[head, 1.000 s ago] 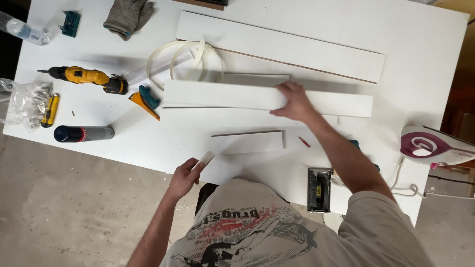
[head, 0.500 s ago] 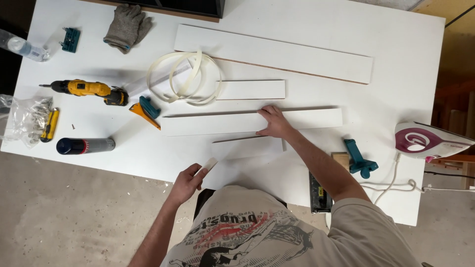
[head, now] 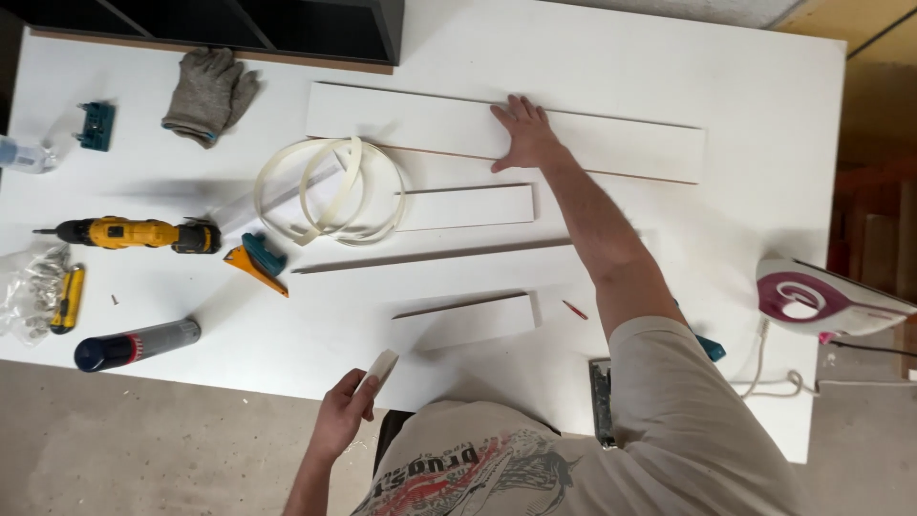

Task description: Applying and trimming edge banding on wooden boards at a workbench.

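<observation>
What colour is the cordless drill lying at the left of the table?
The cordless drill is yellow with a black rear end, clearest in the head view.

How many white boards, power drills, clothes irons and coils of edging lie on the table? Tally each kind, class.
White boards clearly seen: 4
Power drill: 1
Clothes iron: 1
Coil of edging: 1
Total: 7
Off the table: small block in left hand.

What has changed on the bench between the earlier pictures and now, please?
The right hand left the nearer white boards and reached out to lie flat on the long far board. The left hand still holds the small pale block at the table's near edge. The tools stayed put.
</observation>
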